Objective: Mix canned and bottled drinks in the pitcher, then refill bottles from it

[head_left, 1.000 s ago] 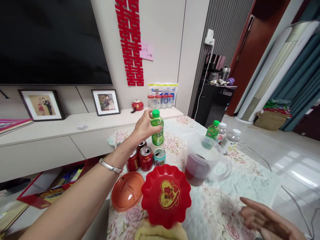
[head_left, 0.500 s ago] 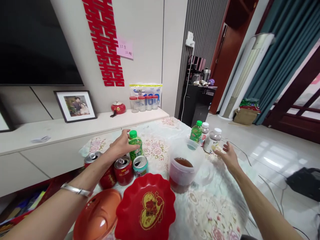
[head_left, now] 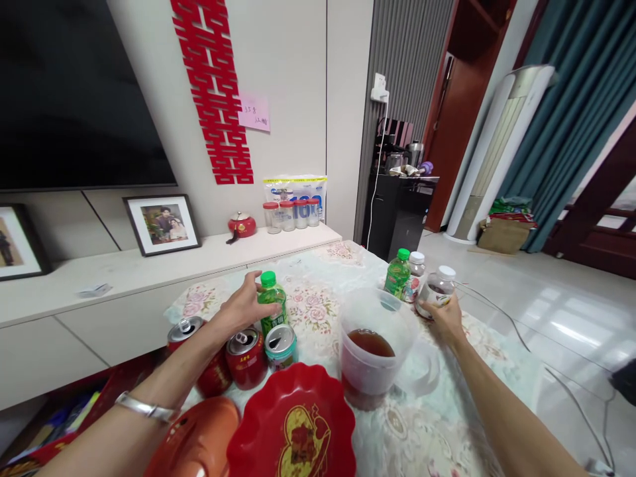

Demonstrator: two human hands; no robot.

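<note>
At the left of the table, my left hand [head_left: 248,301] is wrapped round a green-capped drink bottle [head_left: 273,318], thumb across its front and fingers at its side. Over at the right, my right hand [head_left: 448,320] grips a white-capped bottle [head_left: 437,289] with a pale label, low on its body; part of the grip hides behind the bottle. Just left of that one stand another green bottle [head_left: 397,275] and a smaller white-capped bottle [head_left: 416,268]. Near my left hand are two opened red cans [head_left: 247,361] and a teal can [head_left: 281,351].
A translucent tub [head_left: 370,371] of brown liquid stands mid-table, with a clear lid [head_left: 422,371] beside it. In front are a scalloped red tray [head_left: 263,424] and an orange dish [head_left: 203,430]. Red-lidded jars [head_left: 287,217] line the cabinet [head_left: 213,248] behind.
My right hand has closed on the white-capped bottle, having been open beside it. My left hand stays at the green bottle. The view has tilted up slightly.
</note>
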